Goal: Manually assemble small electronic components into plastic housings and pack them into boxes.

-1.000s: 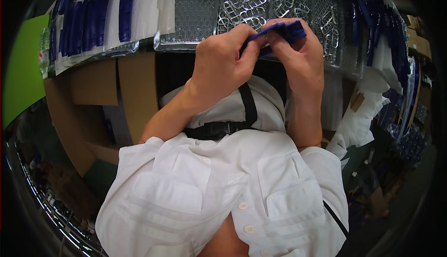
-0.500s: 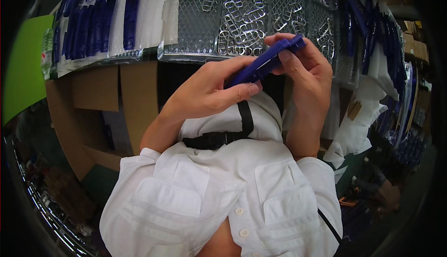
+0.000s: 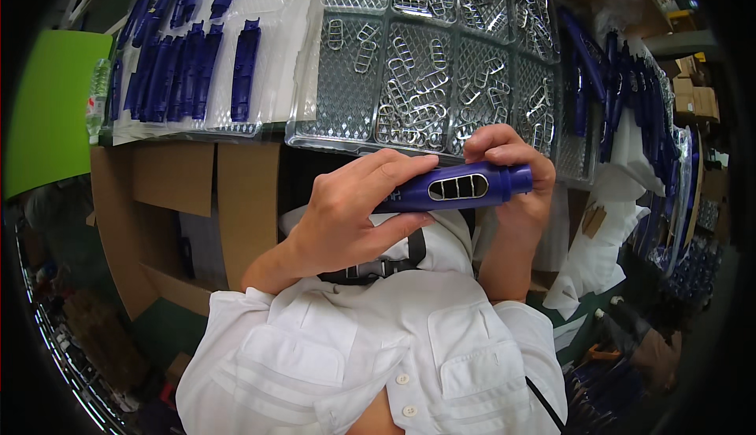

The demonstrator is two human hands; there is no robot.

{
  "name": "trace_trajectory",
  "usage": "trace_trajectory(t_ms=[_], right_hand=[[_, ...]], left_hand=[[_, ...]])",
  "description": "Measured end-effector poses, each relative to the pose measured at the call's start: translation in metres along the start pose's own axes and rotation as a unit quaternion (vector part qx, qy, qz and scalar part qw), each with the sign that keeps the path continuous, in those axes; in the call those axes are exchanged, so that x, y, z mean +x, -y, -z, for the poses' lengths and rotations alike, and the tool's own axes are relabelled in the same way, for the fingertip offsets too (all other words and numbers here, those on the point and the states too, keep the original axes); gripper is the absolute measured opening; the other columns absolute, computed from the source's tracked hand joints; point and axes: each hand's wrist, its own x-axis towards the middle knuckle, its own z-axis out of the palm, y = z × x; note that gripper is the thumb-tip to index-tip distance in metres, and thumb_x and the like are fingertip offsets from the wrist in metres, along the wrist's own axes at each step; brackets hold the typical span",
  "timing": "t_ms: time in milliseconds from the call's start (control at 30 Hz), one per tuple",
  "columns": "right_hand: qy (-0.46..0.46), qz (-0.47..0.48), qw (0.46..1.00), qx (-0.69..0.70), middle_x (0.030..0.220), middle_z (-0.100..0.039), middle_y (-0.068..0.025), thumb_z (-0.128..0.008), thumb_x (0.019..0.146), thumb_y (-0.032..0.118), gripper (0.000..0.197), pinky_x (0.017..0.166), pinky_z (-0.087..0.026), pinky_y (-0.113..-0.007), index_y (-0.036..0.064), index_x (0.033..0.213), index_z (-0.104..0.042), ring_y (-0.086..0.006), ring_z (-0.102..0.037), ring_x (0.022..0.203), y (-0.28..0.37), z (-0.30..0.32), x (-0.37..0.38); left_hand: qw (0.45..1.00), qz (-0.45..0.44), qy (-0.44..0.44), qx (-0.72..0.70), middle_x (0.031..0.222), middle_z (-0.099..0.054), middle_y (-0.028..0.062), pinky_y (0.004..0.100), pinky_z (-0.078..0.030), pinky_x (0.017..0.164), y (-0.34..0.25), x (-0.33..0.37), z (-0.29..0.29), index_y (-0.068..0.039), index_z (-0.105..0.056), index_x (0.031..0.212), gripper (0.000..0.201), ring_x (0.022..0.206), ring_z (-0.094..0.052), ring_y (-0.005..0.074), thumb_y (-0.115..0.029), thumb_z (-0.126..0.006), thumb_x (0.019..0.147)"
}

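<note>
A blue plastic housing lies level across the front of my body, held between both hands. Its outer face is turned up, showing an oval opening with a shiny barred metal frame seated in it. My left hand grips the left end, thumb below and fingers above. My right hand is closed round the narrower right end, its fingertips partly hidden behind the housing. Just beyond my hands, a clear compartment tray contains many loose oval metal frames of the same kind.
Rows of blue housings lie on white sheeting left of the tray; more blue housings lie at the right. A plastic bottle stands by a green panel. Below the table edge is an open cardboard box. White wrapping hangs at right.
The housing has turned from a slanted, edge-on pose to level, so its barred oval opening now shows. Both hands sit lower in the picture, and more of the tray is visible.
</note>
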Motion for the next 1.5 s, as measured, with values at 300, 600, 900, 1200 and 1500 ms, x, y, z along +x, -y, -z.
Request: trace_trajectory(t_ms=[300,600,900,1200,1500], right_hand=[[0.002,-0.024,1.0,0.007,0.121,-0.065,-0.0255,-0.074,0.093,0.018,0.03,0.085,-0.052,-0.039,0.0023,0.118,-0.072,-0.0298,-0.064,0.104,-0.016,0.005,-0.003],[-0.024,-0.069,0.995,0.072,0.119,-0.065,-0.0249,-0.072,0.091,0.008,0.027,0.09,-0.054,-0.039,-0.0009,0.116,-0.07,-0.03,-0.065,0.104,-0.02,0.008,-0.001],[-0.045,-0.072,0.987,0.133,0.114,-0.069,-0.0248,-0.063,0.086,-0.005,0.03,0.094,-0.056,-0.039,-0.0055,0.116,-0.069,-0.0308,-0.068,0.109,-0.031,0.02,0.015],[-0.156,-0.13,0.979,-0.009,0.129,-0.065,-0.016,-0.064,0.094,-0.005,0.031,0.09,-0.055,-0.029,-0.0082,0.125,-0.067,-0.0152,-0.066,0.101,0.008,0.028,0.012],[-0.146,-0.158,0.975,-0.051,0.123,-0.067,-0.0147,-0.061,0.097,-0.007,0.023,0.088,-0.054,-0.027,-0.0067,0.119,-0.069,-0.0144,-0.066,0.1,0.018,0.035,0.005]], left_hand=[[0.995,-0.018,-0.033,0.095,0.105,-0.073,0.0133,0.0366,-0.06,0.074,-0.003,-0.005,-0.002,-0.005,-0.068,0.126,0.058,0.089,-0.073,0.0299,-0.01,-0.089,0.072],[0.992,-0.02,-0.036,0.119,0.106,-0.074,0.0133,0.0364,-0.06,0.074,-0.005,-0.002,-0.002,-0.004,-0.067,0.127,0.059,0.088,-0.073,0.0301,-0.012,-0.089,0.073],[0.989,-0.082,0.017,0.122,0.115,-0.073,0.0217,0.0368,-0.061,0.078,-0.001,0.021,0.002,0.001,-0.068,0.129,0.061,0.094,-0.075,0.0331,-0.006,-0.09,0.073],[0.967,-0.125,-0.018,0.22,0.11,-0.071,0.0209,0.0387,-0.062,0.075,0.007,0.087,0.049,-0.005,-0.068,0.13,0.048,0.089,-0.074,0.0351,-0.008,-0.083,0.085],[0.851,-0.04,-0.155,0.501,0.111,-0.075,0.0209,0.035,-0.056,0.091,0.169,0.333,0.199,-0.015,-0.064,0.141,0.05,0.1,-0.074,0.0287,-0.041,-0.071,0.099]])
